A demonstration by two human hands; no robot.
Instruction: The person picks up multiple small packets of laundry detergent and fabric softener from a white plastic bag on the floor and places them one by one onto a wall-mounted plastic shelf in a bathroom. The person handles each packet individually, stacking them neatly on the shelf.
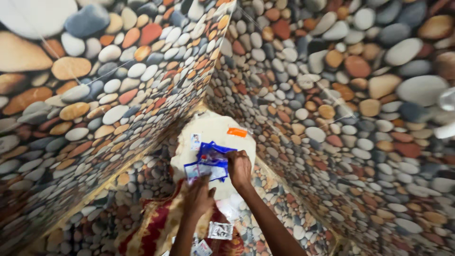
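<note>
My left hand and my right hand both hold a blue and clear plastic pouch with cards or papers inside. The pouch hovers over a large white sack or cloth pushed into the corner where two pebble-patterned walls meet. My right hand grips the pouch's right edge, and my left pinches its lower edge. An orange tag and a small picture card lie on the white sack above the pouch.
A red and yellow patterned cloth lies under my arms. Small printed packets and cards rest on it near the bottom. Pebble-patterned covering spans both walls and the floor.
</note>
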